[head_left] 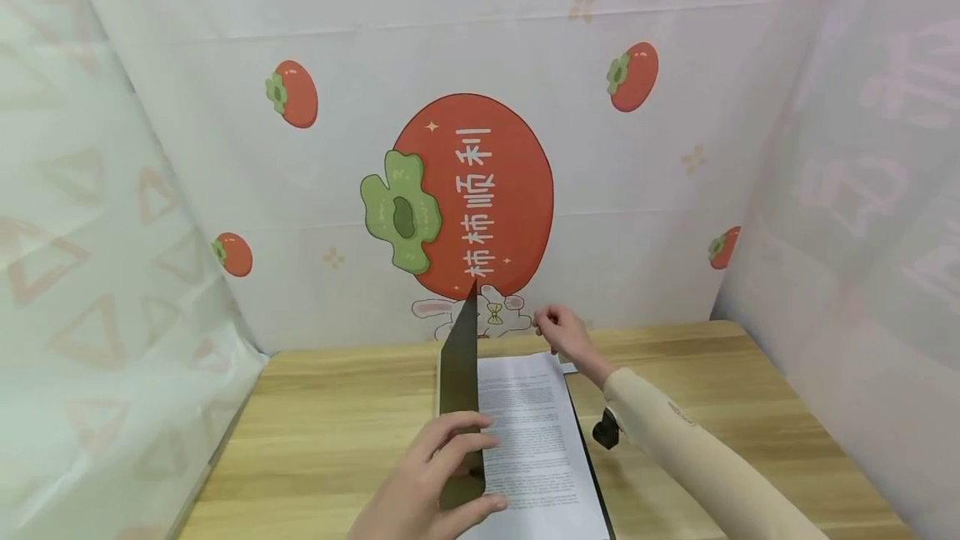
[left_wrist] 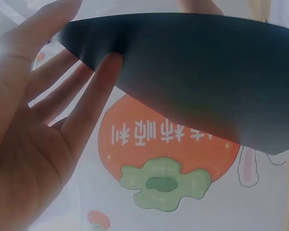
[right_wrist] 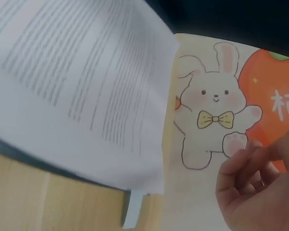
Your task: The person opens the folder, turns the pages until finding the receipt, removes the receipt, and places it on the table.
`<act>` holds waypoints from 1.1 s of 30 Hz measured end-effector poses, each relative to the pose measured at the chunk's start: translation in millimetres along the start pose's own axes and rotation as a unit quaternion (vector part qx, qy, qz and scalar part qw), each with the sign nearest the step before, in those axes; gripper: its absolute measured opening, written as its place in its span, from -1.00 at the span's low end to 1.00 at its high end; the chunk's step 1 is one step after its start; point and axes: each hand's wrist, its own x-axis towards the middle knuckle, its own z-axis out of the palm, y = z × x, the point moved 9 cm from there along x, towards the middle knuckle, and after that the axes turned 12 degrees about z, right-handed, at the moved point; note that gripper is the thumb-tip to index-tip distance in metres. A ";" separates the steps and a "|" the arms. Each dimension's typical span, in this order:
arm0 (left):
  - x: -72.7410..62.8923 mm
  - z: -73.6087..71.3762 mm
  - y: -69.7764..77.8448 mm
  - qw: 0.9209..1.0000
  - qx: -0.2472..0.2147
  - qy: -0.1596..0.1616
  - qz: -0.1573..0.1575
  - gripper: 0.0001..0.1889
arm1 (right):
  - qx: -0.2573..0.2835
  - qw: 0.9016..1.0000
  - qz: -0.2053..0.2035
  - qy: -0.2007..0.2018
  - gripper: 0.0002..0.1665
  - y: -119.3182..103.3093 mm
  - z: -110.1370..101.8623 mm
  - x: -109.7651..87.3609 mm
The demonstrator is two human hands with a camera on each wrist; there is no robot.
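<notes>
A dark folder lies on the wooden table, its cover (head_left: 459,365) standing nearly upright on the left. Inside it rest white printed sheets (head_left: 525,432), with a strip of the dark back (head_left: 587,457) showing along their right edge. My left hand (head_left: 435,473) pinches the cover near its close end; the left wrist view shows thumb and fingers on opposite sides of the cover (left_wrist: 207,72). Beyond the top right corner of the sheets, my right hand (head_left: 566,333) hovers with fingers loosely curled. Nothing shows in the right hand (right_wrist: 260,187) in its wrist view.
A pale tab (right_wrist: 133,209) sticks out at the sheets' far edge. Beside the right sleeve is a small black device (head_left: 606,430). Behind the wooden table (head_left: 337,423) hangs a white cloth (head_left: 345,190) with persimmon prints, and more pale cloth hangs on both sides.
</notes>
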 end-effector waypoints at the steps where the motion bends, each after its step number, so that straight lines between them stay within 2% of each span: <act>1: -0.9 -1.5 -0.5 1.000 -0.001 0.001 -0.004 -0.45 | -0.010 1.000 -0.006 -0.002 -0.69 -0.9 -0.7 0.1; 7: -6.1 -11.7 2.4 0.999 0.016 0.019 0.021 -0.42 | -0.027 0.999 -0.007 -0.025 -0.69 5.9 2.3 -2.3; 14: -16.1 -21.8 3.3 0.999 0.020 0.041 0.020 -0.36 | -0.074 0.997 -0.024 0.008 -0.79 17.1 -3.2 2.6; 22: -23.5 -31.3 7.0 0.993 0.060 0.080 0.059 -0.35 | -0.121 0.992 -0.037 0.020 -0.82 26.9 -10.5 6.9; 24: -26.6 -34.9 6.8 0.992 0.071 0.084 0.055 -0.34 | -0.127 0.991 -0.040 0.022 -0.82 28.0 -11.0 7.8; 30: -39.6 -45.1 6.5 0.989 0.116 0.095 0.012 -0.30 | -0.137 0.989 -0.057 0.022 -0.83 33.2 -14.9 8.5; 33: -44.7 -46.0 5.3 0.987 0.131 0.092 -0.010 -0.28 | -0.138 0.989 -0.051 0.024 -0.84 41.2 -19.7 11.1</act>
